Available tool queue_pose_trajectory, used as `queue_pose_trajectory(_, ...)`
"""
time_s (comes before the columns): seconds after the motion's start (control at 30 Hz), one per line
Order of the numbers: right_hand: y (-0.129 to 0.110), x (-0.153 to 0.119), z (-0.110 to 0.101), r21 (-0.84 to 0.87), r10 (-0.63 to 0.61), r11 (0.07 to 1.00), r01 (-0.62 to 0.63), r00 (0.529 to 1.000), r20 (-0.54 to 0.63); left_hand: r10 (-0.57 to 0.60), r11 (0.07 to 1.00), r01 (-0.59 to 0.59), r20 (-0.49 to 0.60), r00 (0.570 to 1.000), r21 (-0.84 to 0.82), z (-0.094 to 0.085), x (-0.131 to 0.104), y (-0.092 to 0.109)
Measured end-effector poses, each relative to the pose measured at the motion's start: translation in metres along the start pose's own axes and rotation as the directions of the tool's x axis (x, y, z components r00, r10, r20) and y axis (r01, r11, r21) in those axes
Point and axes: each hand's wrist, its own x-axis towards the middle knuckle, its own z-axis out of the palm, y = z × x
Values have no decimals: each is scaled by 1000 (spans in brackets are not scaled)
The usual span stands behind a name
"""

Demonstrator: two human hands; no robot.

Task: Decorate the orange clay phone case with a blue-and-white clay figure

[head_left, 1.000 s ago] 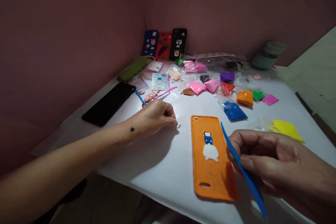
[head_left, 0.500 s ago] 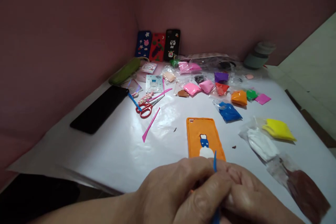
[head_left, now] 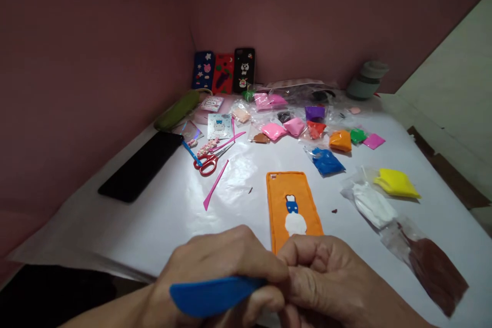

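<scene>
My left hand (head_left: 226,266) is closed around a blue modelling tool (head_left: 215,296), whose broad flat end points left. Its fingertips meet those of my right hand (head_left: 330,277), which is pinched closed; anything between the fingertips is hidden. Just beyond both hands lies an orange phone case (head_left: 307,189) bearing a white round shape (head_left: 295,224) and a blue and white figure (head_left: 292,206). The near end of the case is covered by my hands.
Left are a black phone (head_left: 142,166), red-handled scissors (head_left: 207,165) and a pink tool (head_left: 216,184). Bagged clay lies right, including blue (head_left: 328,162), yellow (head_left: 397,183), white (head_left: 373,205) and brown (head_left: 436,269). Decorated cases (head_left: 223,73) and a bottle (head_left: 367,81) stand behind.
The blue tool has swung from upright to lying sideways, its broad end now pointing left. My left hand has shifted left, and more of the orange case shows. The view has moved slightly.
</scene>
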Motion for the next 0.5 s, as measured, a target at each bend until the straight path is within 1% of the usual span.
queue_pose_trajectory(0.07,-7,-2,4,-134,40,990,-40,999,-4,20,999,-18,43,999,-50,-8,4,2)
queue_pose_trajectory(0.1,-11,-5,5,-208,40,977,-43,999,-16,30,999,-29,38,999,-40,-13,6,2)
queue_pose_trajectory(0.13,-15,-7,6,-291,12,956,-22,999,-37,29,1000,-29,17,999,-5,-18,7,3)
queue_pose_trajectory(0.17,-20,-10,5,-363,-45,932,16,996,-72,25,998,-24,-31,999,52,-23,9,3)
queue_pose_trajectory(0.2,-24,-13,2,-441,-133,895,72,985,-111,0,993,10,-81,997,116,-27,12,3)
queue_pose_trajectory(0.23,-29,-15,-2,-528,-271,836,150,949,-160,-15,984,39,-136,991,173,-31,16,3)
queue_pose_trajectory(0.27,-32,-17,-7,-602,-415,765,229,890,-190,-24,972,72,-207,978,225,-34,20,2)
queue_pose_trajectory(0.3,-35,-19,-13,-695,-571,664,276,788,-232,-27,958,95,-246,969,271,-36,25,1)
queue_pose_trajectory(0.33,-38,-20,-20,-788,-677,551,274,700,-230,-34,943,112,-242,970,314,-36,30,-1)
queue_pose_trajectory(0.37,-40,-20,-26,-866,-762,435,246,613,-208,-30,926,104,-202,979,364,-36,35,-2)
queue_pose_trajectory(0.4,-41,-21,-31,-922,-799,335,191,577,-171,-27,908,87,-150,988,411,-36,41,-4)
queue_pose_trajectory(0.43,-42,-21,-35,-959,-809,251,129,572,-135,-14,891,59,-102,995,451,-35,45,-6)
queue_pose_trajectory(0.47,-43,-22,-38,-981,-800,184,67,590,-109,-4,874,35,-65,998,485,-34,50,-7)
queue_pose_trajectory(0.5,-42,-23,-40,-992,-778,124,13,621,-89,1,861,22,-46,999,508,-33,53,-8)
